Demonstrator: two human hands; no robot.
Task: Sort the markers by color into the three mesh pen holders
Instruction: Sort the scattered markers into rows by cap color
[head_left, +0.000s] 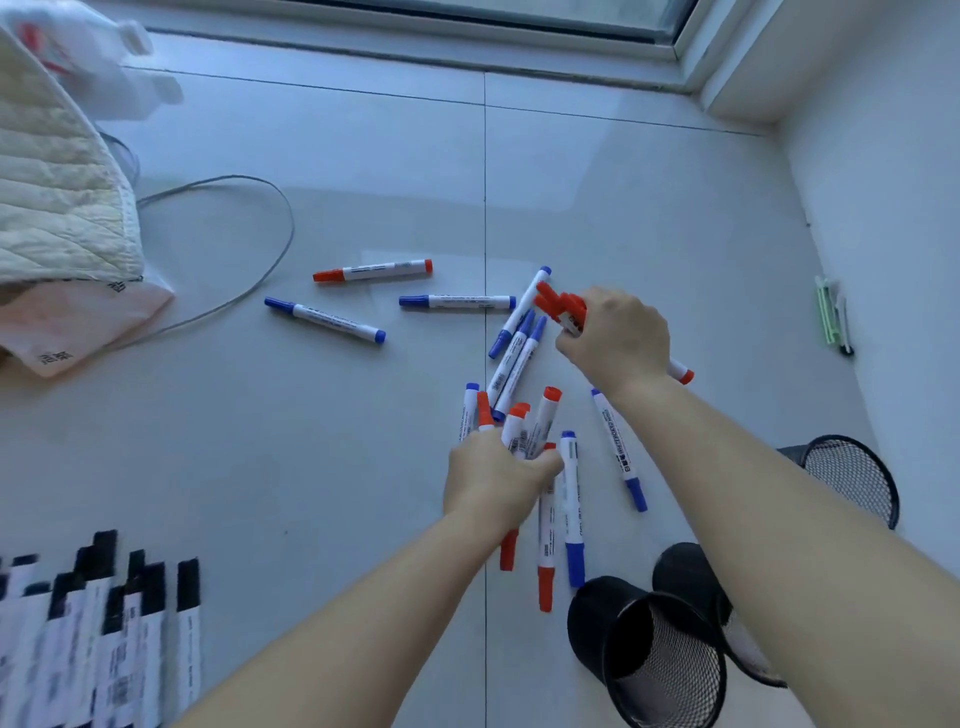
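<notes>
Red and blue markers lie scattered on the tiled floor. My right hand (618, 338) grips a bunch of red markers (561, 306), caps pointing up-left. My left hand (493, 473) holds several red markers (540, 415), caps pointing away from me. Blue markers (514, 353) lie between the hands; a lone red marker (373, 270) and two blue ones (324, 319) lie further left. Black-capped markers (104, 623) lie in a row at the lower left. Three black mesh pen holders stand at the lower right: one nearest (654, 660), one behind my right arm (691, 571), one at the right (852, 473).
A quilted cloth (52, 192) and plastic bags (78, 322) sit at the left, with a grey cable loop (275, 260) beside them. A wall (883, 182) runs along the right, with a green-and-white item (834, 319) at its foot. A window sill (415, 47) crosses the top.
</notes>
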